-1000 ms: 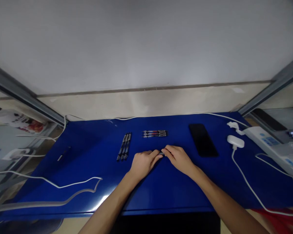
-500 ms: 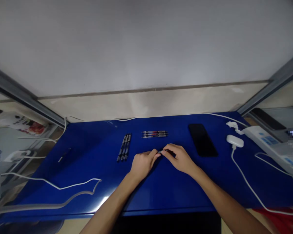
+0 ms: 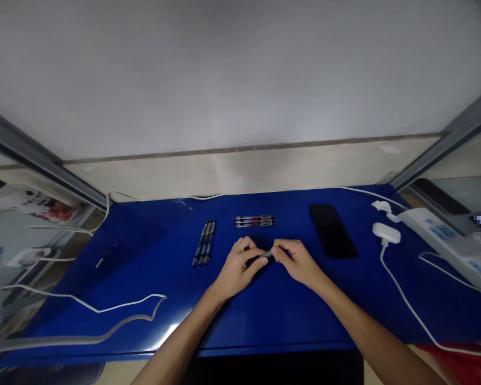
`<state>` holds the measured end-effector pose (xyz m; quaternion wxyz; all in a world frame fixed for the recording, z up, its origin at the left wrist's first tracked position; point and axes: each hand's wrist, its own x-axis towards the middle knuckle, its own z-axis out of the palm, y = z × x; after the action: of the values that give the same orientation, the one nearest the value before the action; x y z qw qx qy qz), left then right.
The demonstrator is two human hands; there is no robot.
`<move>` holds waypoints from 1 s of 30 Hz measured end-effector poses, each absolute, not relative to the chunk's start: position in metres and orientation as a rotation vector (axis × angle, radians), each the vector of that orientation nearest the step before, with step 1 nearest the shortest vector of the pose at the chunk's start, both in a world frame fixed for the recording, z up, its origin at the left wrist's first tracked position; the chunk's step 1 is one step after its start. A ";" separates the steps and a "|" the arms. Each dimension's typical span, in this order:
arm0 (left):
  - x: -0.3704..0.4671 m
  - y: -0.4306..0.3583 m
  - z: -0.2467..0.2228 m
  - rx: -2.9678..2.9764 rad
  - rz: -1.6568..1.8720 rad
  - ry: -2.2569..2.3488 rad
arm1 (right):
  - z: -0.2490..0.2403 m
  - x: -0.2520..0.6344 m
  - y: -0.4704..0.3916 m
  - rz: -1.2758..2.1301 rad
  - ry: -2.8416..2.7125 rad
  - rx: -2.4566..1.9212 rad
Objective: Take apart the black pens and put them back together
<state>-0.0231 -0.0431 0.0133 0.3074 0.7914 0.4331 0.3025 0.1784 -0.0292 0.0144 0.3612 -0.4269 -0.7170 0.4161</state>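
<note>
Between my two hands, over the blue tabletop point(image 3: 264, 315), is a dark pen point(image 3: 268, 254), mostly covered by fingers. My left hand point(image 3: 240, 266) pinches one end between thumb and index finger, its other fingers curled loosely. The opposite end is gripped by the fingertips of my right hand point(image 3: 294, 259). To the left of my hands, a group of three pens point(image 3: 204, 243) lies side by side, slanting away from me. Just beyond my hands rests another group of pens point(image 3: 255, 221), lying crosswise.
A black phone point(image 3: 332, 231) lies right of my hands. Farther right are a white earbud case point(image 3: 386, 232) on a cable and a white power strip point(image 3: 436, 235). At left lie a small dark pen-like piece point(image 3: 106, 255) and a white cable point(image 3: 120, 307). A wall point(image 3: 248, 174) closes off the back.
My left hand's fingers have loosened and lifted, and its thumb has shifted right along the pen. My right hand has moved slightly right. More of the pen's grey part shows between them.
</note>
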 end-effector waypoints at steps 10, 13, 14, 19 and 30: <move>-0.025 -0.036 0.012 1.118 1.100 1.030 | 0.014 0.176 -0.027 1.404 -1.643 -0.985; -0.025 -0.035 0.014 1.073 1.084 1.001 | 0.013 0.181 -0.024 1.408 -1.444 -1.038; -0.025 -0.035 0.014 1.069 1.071 0.997 | 0.012 0.183 -0.022 1.396 -1.381 -1.040; -0.017 -0.041 0.008 1.085 0.898 0.941 | 0.008 0.188 -0.017 1.307 -1.176 -1.019; -0.008 -0.045 0.009 1.163 0.753 0.819 | 0.025 0.176 -0.023 1.784 -1.050 -0.772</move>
<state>-0.0079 -0.0446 0.0085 0.6932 0.5209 0.3667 0.3373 0.1760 -0.0229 0.0253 0.4495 -0.3122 -0.4247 0.7212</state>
